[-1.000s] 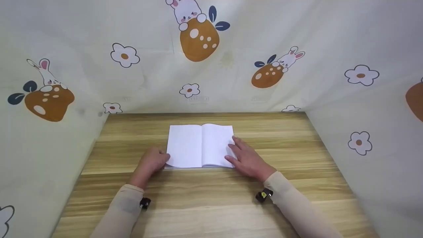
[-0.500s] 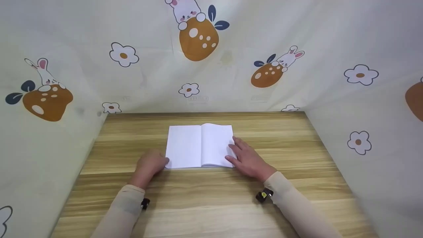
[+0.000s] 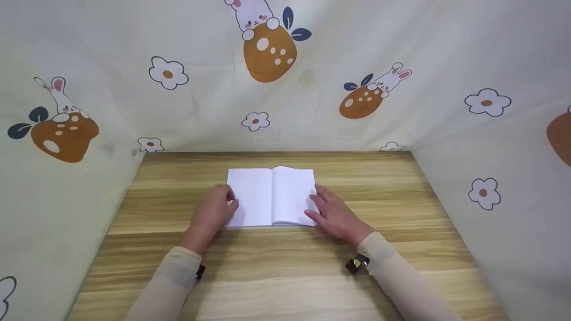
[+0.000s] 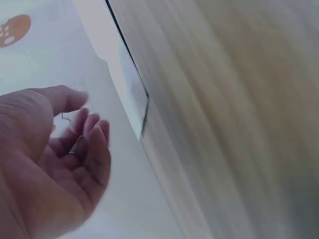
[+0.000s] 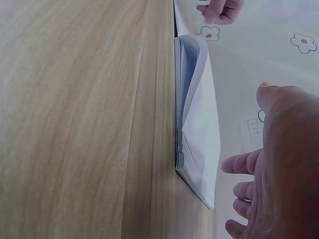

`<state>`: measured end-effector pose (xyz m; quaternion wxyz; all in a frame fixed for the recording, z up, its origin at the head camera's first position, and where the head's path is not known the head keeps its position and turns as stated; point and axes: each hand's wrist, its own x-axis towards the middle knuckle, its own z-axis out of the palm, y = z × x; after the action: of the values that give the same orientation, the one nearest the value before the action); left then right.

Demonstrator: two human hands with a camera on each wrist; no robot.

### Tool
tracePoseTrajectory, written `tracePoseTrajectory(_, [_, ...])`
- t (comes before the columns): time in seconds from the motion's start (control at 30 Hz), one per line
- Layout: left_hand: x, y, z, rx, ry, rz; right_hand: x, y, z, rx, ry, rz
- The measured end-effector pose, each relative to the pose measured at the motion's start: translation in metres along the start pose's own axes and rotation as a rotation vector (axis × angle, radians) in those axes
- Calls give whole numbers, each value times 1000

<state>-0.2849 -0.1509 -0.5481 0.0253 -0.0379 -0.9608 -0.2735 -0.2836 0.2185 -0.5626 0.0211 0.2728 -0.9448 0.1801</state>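
Observation:
An open notebook (image 3: pixel 256 191) with blank white pages lies on the wooden table in the head view. Over its left edge is my left hand (image 3: pixel 212 213), raised off the page. The left wrist view shows that hand's fingers (image 4: pixel 102 154) loosely curled, with the thumb apart from them and nothing held. At the right edge is my right hand (image 3: pixel 337 217), its fingers spread over the page's margin. In the right wrist view the fingertips (image 5: pixel 232 164) are close beside the notebook's pages (image 5: pixel 204 144); whether they touch, I cannot tell. The right-hand pages bulge near the spine.
The wood-grain table (image 3: pixel 276 272) spreads around the notebook. Pale cloth walls (image 3: pixel 308 107) printed with rabbits, strawberry shapes and flowers enclose it at the back and both sides. A small black device (image 3: pixel 357 263) sits at the right wrist.
My left hand was at the lower left corner, where the page edge was slightly raised, then flat. It has lifted off and moved up and right over the page. My right hand stays put.

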Motion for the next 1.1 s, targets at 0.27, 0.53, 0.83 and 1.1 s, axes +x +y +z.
tracePoseTrajectory(0.27, [13,16,16,73,-113,204,-1,1,2,-9,-4,-15])
tracePoseTrajectory(0.53, [22,7,30,153,-276,270,0,4,4,-15,-41,26])
tracePoseTrajectory(0.83, [20,12,26,176,-363,231,4,0,5,-53,-30,96])
tracePoseTrajectory(1.1, [21,16,24,150,-375,196,19,7,8,-118,-16,84])
